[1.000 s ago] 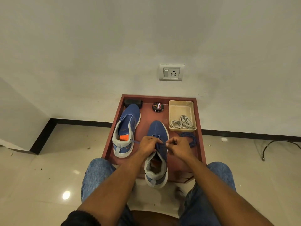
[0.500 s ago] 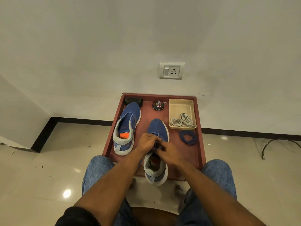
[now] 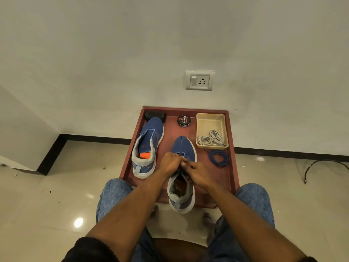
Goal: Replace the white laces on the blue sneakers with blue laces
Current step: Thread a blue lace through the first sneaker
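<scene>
Both hands (image 3: 186, 168) on sneaker (image 3: 184, 148) | toe toward wall (image 3: 170, 44)

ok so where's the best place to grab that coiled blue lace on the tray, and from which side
Judging by its pose, pinch the near arc of the coiled blue lace from above. It lies flat in a loose ring on the red tray, right of the sneaker being laced and just in front of the beige bin, so a top-down grip clears both.
</scene>
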